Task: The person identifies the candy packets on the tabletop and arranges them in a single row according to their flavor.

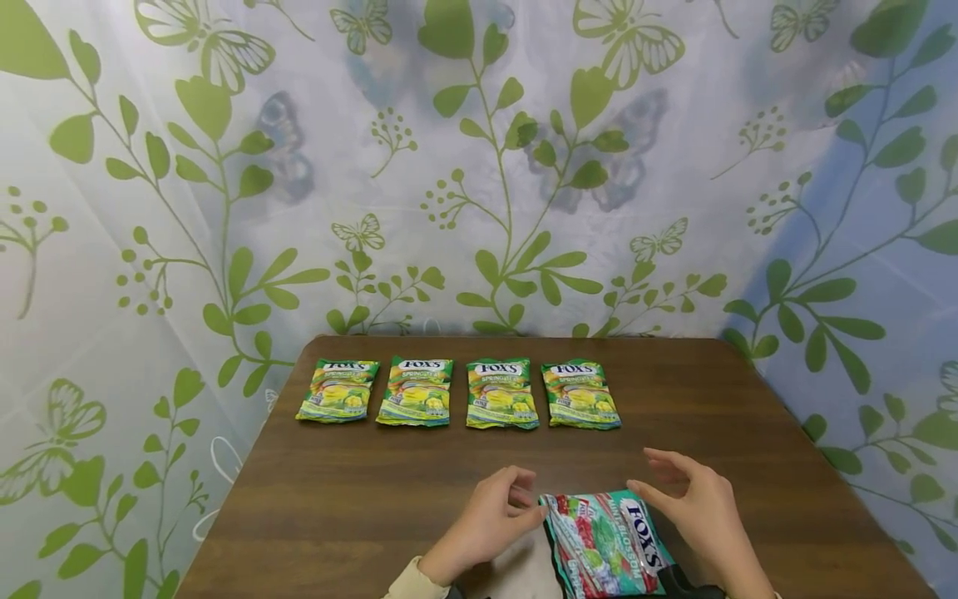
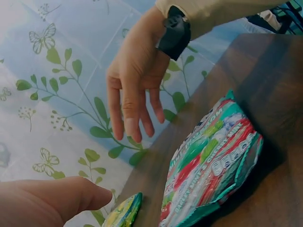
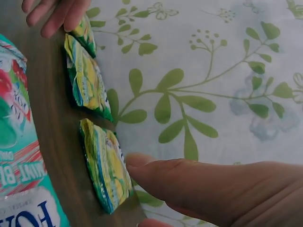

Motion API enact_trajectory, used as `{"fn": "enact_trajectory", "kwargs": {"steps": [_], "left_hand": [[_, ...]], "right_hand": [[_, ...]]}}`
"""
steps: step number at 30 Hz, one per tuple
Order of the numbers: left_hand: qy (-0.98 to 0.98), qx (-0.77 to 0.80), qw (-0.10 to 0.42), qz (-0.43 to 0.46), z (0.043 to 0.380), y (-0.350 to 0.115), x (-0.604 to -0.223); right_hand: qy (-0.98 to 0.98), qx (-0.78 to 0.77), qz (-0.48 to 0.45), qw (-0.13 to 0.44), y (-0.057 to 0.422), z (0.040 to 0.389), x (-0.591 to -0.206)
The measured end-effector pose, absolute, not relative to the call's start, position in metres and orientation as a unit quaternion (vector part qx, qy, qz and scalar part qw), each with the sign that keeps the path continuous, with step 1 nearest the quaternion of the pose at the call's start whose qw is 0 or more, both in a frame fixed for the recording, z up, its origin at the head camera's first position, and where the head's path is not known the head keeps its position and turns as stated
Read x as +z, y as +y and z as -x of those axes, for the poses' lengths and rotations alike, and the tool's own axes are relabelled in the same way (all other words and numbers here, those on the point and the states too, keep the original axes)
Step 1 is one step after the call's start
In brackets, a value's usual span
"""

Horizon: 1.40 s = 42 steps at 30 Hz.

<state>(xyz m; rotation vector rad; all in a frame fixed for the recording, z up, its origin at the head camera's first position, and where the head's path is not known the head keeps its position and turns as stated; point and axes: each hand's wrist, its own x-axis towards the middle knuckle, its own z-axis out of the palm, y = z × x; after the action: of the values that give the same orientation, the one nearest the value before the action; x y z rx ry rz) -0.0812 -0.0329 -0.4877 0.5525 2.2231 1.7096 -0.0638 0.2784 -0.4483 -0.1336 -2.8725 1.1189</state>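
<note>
A teal and red bag of Fox's candy (image 1: 599, 541) lies near the front of the table, its printed name toward the right. My left hand (image 1: 490, 520) hovers by the bag's upper left corner with fingers loosely bent, holding nothing. Over on the other side, my right hand (image 1: 699, 507) is by the bag's upper right corner, thumb and fingers spread apart. The left wrist view has the right hand's fingers (image 2: 130, 106) hanging loose and apart from the teal bag (image 2: 208, 165). Part of the teal bag (image 3: 19, 137) also shows in the right wrist view.
Several green and yellow Fox's candy bags (image 1: 503, 395) lie in a row along the back of the brown wooden table (image 1: 359, 499). Behind the table hangs a curtain (image 1: 479, 166) printed with leaves and butterflies. Black straps (image 2: 175, 35) go round the wrists.
</note>
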Motion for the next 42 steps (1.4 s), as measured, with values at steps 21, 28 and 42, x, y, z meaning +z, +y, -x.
{"fn": "enact_trajectory", "kwargs": {"steps": [21,28,42], "left_hand": [[0.739,0.643,0.147,-0.137,0.058,-0.021,-0.520],[0.735,0.649,0.148,-0.132,0.058,-0.016,-0.520],[0.728,0.654,0.158,-0.134,0.058,-0.008,-0.522]], "right_hand": [[-0.924,0.368,0.085,-0.054,0.294,0.055,-0.480],[-0.916,0.381,0.094,-0.079,0.293,0.057,-0.490],[-0.915,0.388,0.088,-0.072,0.295,0.055,-0.496]]}}
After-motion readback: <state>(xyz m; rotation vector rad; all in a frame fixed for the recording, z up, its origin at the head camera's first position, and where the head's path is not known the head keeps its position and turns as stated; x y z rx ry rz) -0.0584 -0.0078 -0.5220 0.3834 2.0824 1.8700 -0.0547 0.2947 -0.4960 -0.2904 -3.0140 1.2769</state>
